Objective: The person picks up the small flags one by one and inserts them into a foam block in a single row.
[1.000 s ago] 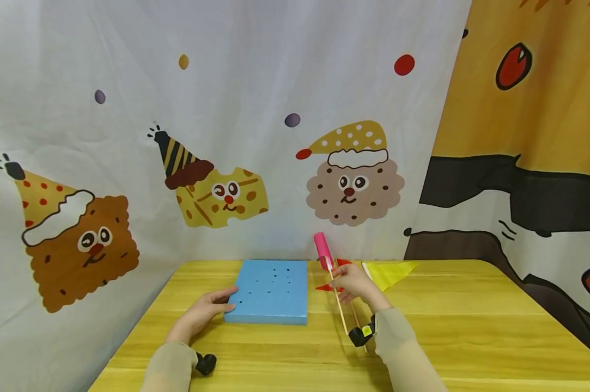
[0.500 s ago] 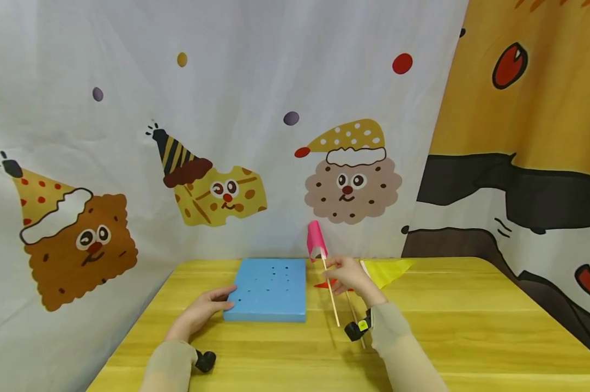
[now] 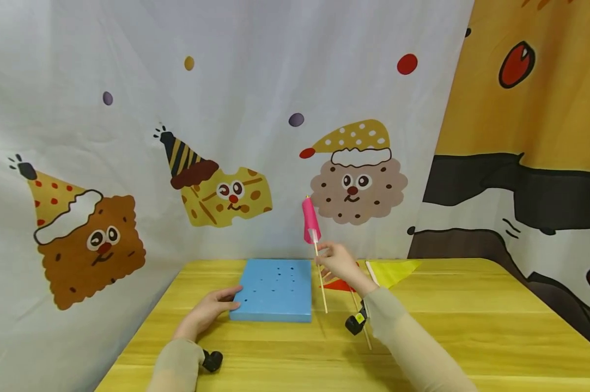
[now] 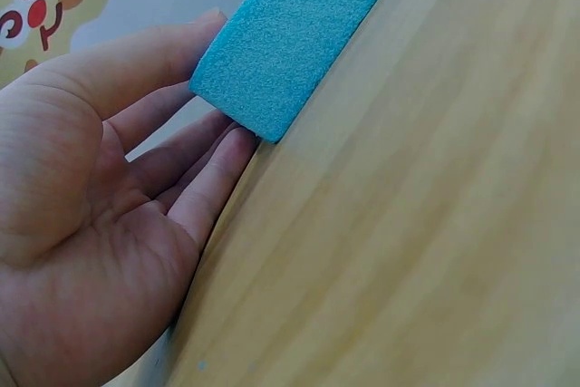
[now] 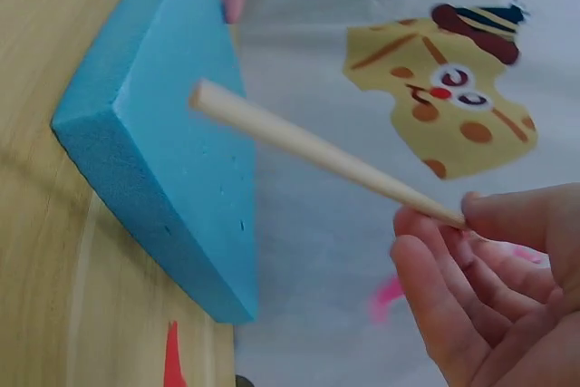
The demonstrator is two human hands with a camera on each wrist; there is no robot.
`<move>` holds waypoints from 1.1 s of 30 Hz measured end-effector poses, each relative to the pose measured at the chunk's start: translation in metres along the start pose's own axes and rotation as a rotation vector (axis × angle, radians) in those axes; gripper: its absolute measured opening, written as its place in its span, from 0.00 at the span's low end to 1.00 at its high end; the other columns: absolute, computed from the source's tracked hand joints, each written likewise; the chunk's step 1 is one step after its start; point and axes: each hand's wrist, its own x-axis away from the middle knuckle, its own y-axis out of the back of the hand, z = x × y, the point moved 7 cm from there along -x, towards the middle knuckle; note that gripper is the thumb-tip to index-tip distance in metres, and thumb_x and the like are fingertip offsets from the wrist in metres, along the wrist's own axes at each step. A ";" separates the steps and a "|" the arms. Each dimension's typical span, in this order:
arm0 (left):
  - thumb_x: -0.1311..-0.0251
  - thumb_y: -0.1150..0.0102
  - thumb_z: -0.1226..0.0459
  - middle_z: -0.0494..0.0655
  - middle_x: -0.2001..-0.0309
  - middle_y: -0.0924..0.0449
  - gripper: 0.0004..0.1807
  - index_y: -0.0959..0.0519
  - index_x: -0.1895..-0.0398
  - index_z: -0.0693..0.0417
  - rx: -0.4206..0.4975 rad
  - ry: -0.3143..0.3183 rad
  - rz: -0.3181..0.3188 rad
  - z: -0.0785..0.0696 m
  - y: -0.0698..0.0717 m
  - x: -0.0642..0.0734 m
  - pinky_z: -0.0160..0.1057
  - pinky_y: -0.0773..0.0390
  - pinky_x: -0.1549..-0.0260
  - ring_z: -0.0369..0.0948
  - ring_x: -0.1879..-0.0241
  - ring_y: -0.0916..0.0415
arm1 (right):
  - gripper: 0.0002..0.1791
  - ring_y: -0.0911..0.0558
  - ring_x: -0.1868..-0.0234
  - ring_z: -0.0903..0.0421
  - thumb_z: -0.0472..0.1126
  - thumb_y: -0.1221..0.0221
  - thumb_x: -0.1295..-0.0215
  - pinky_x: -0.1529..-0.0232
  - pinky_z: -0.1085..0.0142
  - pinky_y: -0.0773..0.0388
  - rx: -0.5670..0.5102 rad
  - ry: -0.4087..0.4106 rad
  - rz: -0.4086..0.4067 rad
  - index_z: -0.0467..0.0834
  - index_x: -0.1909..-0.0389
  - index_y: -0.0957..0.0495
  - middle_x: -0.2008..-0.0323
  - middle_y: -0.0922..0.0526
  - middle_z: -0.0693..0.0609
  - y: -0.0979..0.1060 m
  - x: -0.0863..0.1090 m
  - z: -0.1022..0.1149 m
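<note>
Between thumb and fingertips, my right hand pinches the thin wooden stick of a small pink flag. The stick tilts slightly, its pink cloth wrapped round the upper part and its bare lower end above the table, just right of a blue foam block. Small holes dot the block's top face. My left hand holds the block's left edge, the thumb over the top and the other fingers against the side near the table. Partly behind my right forearm lies a red flag.
A yellow triangular flag lies at the table's back edge, right of the red one. A bare stick lies below my right wrist. Behind the wooden table hangs a cloth with cartoon biscuits.
My right hand has lifted the pink flag and brought it slightly left toward the block; its stick now stands more upright. My left hand keeps its place on the block.
</note>
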 end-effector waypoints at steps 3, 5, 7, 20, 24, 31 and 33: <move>0.36 0.38 0.61 0.61 0.29 0.43 0.33 0.36 0.29 0.59 0.001 -0.001 -0.008 0.002 0.000 -0.001 0.59 0.43 0.35 0.60 0.30 0.49 | 0.17 0.19 0.81 0.49 0.36 0.37 0.38 0.81 0.58 0.19 0.030 0.045 -0.017 0.38 0.48 0.24 0.71 0.17 0.46 -0.004 -0.004 0.008; 0.36 0.38 0.60 0.62 0.29 0.42 0.33 0.35 0.29 0.59 0.007 -0.005 -0.013 0.003 0.000 -0.001 0.59 0.43 0.35 0.60 0.30 0.48 | 0.17 0.19 0.81 0.48 0.36 0.37 0.37 0.81 0.59 0.19 0.046 0.071 -0.022 0.39 0.47 0.24 0.71 0.17 0.46 -0.007 -0.007 0.013; 0.36 0.38 0.60 0.62 0.29 0.42 0.33 0.35 0.29 0.58 0.015 -0.006 -0.014 0.004 0.000 -0.001 0.59 0.43 0.35 0.60 0.30 0.47 | 0.17 0.19 0.79 0.46 0.35 0.38 0.36 0.80 0.58 0.19 0.048 0.097 -0.019 0.39 0.46 0.25 0.70 0.17 0.44 -0.011 -0.010 0.018; 0.36 0.38 0.62 0.62 0.29 0.42 0.33 0.35 0.29 0.59 0.041 -0.009 -0.024 0.002 0.001 -0.001 0.59 0.42 0.35 0.59 0.31 0.45 | 0.19 0.17 0.70 0.37 0.38 0.40 0.32 0.81 0.60 0.19 -0.062 0.225 -0.072 0.42 0.42 0.27 0.64 0.17 0.39 -0.031 -0.032 0.051; 0.36 0.38 0.62 0.62 0.29 0.42 0.33 0.35 0.29 0.59 0.039 -0.015 -0.024 0.003 0.001 -0.002 0.59 0.42 0.35 0.59 0.31 0.45 | 0.17 0.18 0.67 0.32 0.38 0.40 0.32 0.81 0.62 0.20 -0.088 0.231 -0.083 0.44 0.44 0.26 0.63 0.17 0.37 -0.039 -0.040 0.056; 0.36 0.38 0.62 0.62 0.30 0.41 0.32 0.34 0.29 0.59 0.039 -0.011 -0.026 0.003 0.000 -0.001 0.59 0.41 0.35 0.59 0.32 0.42 | 0.17 0.16 0.71 0.39 0.37 0.39 0.33 0.76 0.50 0.18 -0.074 0.240 -0.096 0.43 0.45 0.26 0.66 0.16 0.43 -0.051 -0.051 0.060; 0.36 0.38 0.61 0.62 0.30 0.41 0.32 0.34 0.30 0.58 0.038 -0.011 -0.033 0.003 0.000 0.000 0.59 0.41 0.36 0.59 0.32 0.42 | 0.17 0.16 0.72 0.41 0.37 0.39 0.33 0.77 0.52 0.17 -0.076 0.241 -0.098 0.43 0.45 0.26 0.66 0.16 0.45 -0.056 -0.054 0.061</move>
